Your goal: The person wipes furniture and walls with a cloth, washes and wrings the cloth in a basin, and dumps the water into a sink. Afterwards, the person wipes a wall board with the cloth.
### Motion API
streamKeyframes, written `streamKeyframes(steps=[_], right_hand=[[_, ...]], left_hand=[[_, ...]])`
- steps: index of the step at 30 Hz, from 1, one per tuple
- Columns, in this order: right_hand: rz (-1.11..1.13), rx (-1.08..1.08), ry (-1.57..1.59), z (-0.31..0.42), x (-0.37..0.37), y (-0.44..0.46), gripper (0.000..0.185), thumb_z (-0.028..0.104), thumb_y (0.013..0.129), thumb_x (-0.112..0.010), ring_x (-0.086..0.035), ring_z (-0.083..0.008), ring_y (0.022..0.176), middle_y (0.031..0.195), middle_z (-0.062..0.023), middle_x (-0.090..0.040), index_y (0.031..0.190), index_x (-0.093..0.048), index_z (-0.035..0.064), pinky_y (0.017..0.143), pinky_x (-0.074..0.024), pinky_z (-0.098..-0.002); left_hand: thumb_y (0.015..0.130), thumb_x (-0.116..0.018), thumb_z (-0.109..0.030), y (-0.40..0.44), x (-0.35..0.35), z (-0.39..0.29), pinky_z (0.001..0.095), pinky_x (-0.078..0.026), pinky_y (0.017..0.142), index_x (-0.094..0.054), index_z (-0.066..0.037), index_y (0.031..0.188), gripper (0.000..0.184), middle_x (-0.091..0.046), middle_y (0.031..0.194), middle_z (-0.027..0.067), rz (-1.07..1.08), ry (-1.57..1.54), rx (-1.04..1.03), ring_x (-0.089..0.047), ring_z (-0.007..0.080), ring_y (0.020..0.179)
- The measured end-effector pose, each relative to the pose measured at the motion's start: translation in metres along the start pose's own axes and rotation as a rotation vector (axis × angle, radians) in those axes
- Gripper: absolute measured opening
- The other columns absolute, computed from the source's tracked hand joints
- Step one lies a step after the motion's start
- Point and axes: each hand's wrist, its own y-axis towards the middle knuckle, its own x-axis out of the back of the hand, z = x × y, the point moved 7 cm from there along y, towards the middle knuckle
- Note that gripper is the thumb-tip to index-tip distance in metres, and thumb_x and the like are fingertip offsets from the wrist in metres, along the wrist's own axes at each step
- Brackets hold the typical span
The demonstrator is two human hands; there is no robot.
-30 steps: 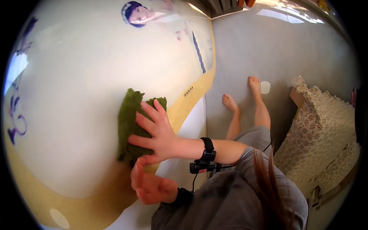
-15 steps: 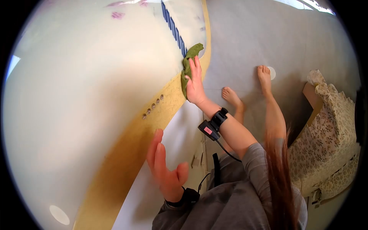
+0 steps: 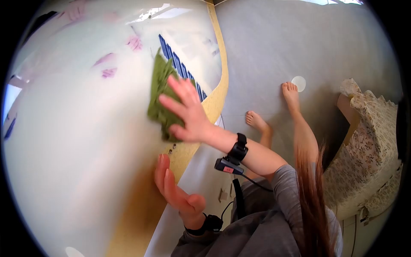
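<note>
My right hand (image 3: 188,109) lies on a crumpled green cloth (image 3: 162,92), its fingers spread over it. The cloth rests on the glossy whitish tabletop (image 3: 81,162), beside a row of dark blue stripes (image 3: 182,64). My left hand (image 3: 177,188) is held near the table's yellowish edge band (image 3: 218,92), fingers stretched out and holding nothing. Several small round dark marks (image 3: 172,149) show partly on the band, just below the cloth. Each wrist wears a black strap.
Pink and purple patches (image 3: 135,43) mark the far part of the tabletop. Two bare feet (image 3: 291,92) stand on the grey floor (image 3: 265,51), near a pale round disc (image 3: 299,83). On the right is furniture under a flowered cover (image 3: 364,158).
My right hand and the green cloth have moved from the table's edge leftward onto the top, and the cloth is more spread out. My left hand has shifted slightly left. The view has shifted a little.
</note>
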Motion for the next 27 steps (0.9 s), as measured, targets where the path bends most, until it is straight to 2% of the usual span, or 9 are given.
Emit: streamKeyframes(steps=[3, 7, 11, 13, 15, 17, 20, 25, 27], right_hand=[[-0.155, -0.125, -0.019, -0.090, 0.020, 0.008, 0.053, 0.032, 0.084, -0.046, -0.023, -0.0393, 0.129, 0.143, -0.0179, -0.021, 0.132, -0.038, 0.0126, 0.105, -0.0169, -0.0513], [-0.238, -0.343, -0.033, -0.183, 0.042, 0.000, 0.049, 0.027, 0.088, -0.042, -0.024, -0.0365, 0.129, 0.142, -0.0185, -0.021, 0.133, -0.035, 0.0113, 0.105, -0.0219, -0.0411], [-0.301, -0.551, -0.026, -0.278, 0.047, -0.043, 0.047, 0.028, 0.090, -0.038, -0.022, -0.0351, 0.130, 0.143, -0.0184, -0.020, 0.134, -0.034, 0.0102, 0.106, -0.0211, -0.0387], [-0.367, -0.820, 0.035, -0.306, 0.047, -0.071, 0.048, 0.031, 0.091, -0.035, -0.020, -0.0347, 0.131, 0.142, -0.0191, -0.021, 0.135, -0.033, 0.0092, 0.106, -0.0189, -0.0385], [-0.348, -0.841, 0.039, -0.308, 0.042, -0.074, 0.050, 0.033, 0.091, -0.035, -0.019, -0.0346, 0.132, 0.143, -0.0190, -0.020, 0.135, -0.032, 0.0095, 0.107, -0.0177, -0.0387], [-0.320, -0.878, 0.034, -0.296, 0.039, -0.066, 0.053, 0.035, 0.091, -0.034, -0.018, -0.0344, 0.132, 0.143, -0.0189, -0.020, 0.137, -0.029, 0.0102, 0.107, -0.0154, -0.0392], [-0.208, -0.733, 0.004, -0.174, 0.032, 0.006, 0.051, 0.032, 0.091, -0.035, -0.013, -0.0341, 0.134, 0.144, -0.0181, -0.017, 0.137, -0.028, 0.0108, 0.108, -0.0129, -0.0436], [-0.087, -0.009, -0.085, 0.058, -0.003, 0.123, 0.057, 0.037, 0.087, -0.043, -0.012, -0.0417, 0.131, 0.144, -0.0202, -0.014, 0.137, -0.029, 0.0136, 0.106, -0.0099, -0.0537], [-0.018, 0.311, -0.040, 0.158, -0.020, 0.147, 0.062, 0.040, 0.081, -0.051, -0.013, -0.0456, 0.130, 0.144, -0.0204, -0.016, 0.136, -0.032, 0.0164, 0.103, -0.0097, -0.0593]], left_hand=[[0.094, -0.025, -0.045, 0.000, -0.019, 0.003, 0.0445, -0.036, 0.095, -0.030, 0.001, 0.130, 0.059, -0.038, 0.130, 0.0250, 0.043, -0.032, -0.047, -0.041, 0.0373, 0.117], [0.094, -0.028, -0.041, -0.001, -0.053, 0.010, 0.0462, -0.036, 0.096, -0.031, 0.000, 0.130, 0.055, -0.038, 0.129, 0.0248, 0.118, -0.064, -0.097, -0.041, 0.0376, 0.117], [0.092, -0.035, -0.031, 0.013, -0.086, 0.013, 0.0485, -0.034, 0.096, -0.034, 0.000, 0.127, 0.047, -0.041, 0.128, 0.0236, 0.172, 0.037, -0.095, -0.040, 0.0400, 0.118], [0.088, -0.041, -0.021, 0.018, -0.103, 0.015, 0.0509, -0.027, 0.100, -0.039, -0.001, 0.125, 0.042, -0.042, 0.128, 0.0217, 0.302, 0.219, -0.107, -0.038, 0.0405, 0.121], [0.087, -0.044, -0.021, 0.023, -0.110, 0.014, 0.0507, -0.020, 0.103, -0.041, -0.002, 0.124, 0.041, -0.043, 0.128, 0.0201, 0.331, 0.286, -0.071, -0.039, 0.0386, 0.120], [0.086, -0.048, -0.021, 0.025, -0.107, 0.010, 0.0504, -0.014, 0.106, -0.044, -0.004, 0.122, 0.040, -0.045, 0.128, 0.0185, 0.358, 0.341, -0.043, -0.041, 0.0367, 0.120], [0.086, -0.047, -0.020, 0.031, -0.082, -0.005, 0.0500, -0.005, 0.107, -0.043, -0.004, 0.124, 0.041, -0.044, 0.128, 0.0191, 0.304, 0.383, -0.028, -0.039, 0.0373, 0.121], [0.090, -0.037, -0.021, 0.034, 0.027, -0.039, 0.0506, -0.005, 0.107, -0.036, 0.001, 0.128, 0.043, -0.038, 0.133, 0.0229, -0.208, 0.301, -0.044, -0.035, 0.0375, 0.125], [0.092, -0.033, -0.023, 0.035, 0.070, -0.052, 0.0494, -0.006, 0.107, -0.034, 0.002, 0.128, 0.043, -0.037, 0.133, 0.0241, -0.292, 0.375, -0.065, -0.034, 0.0376, 0.125]])
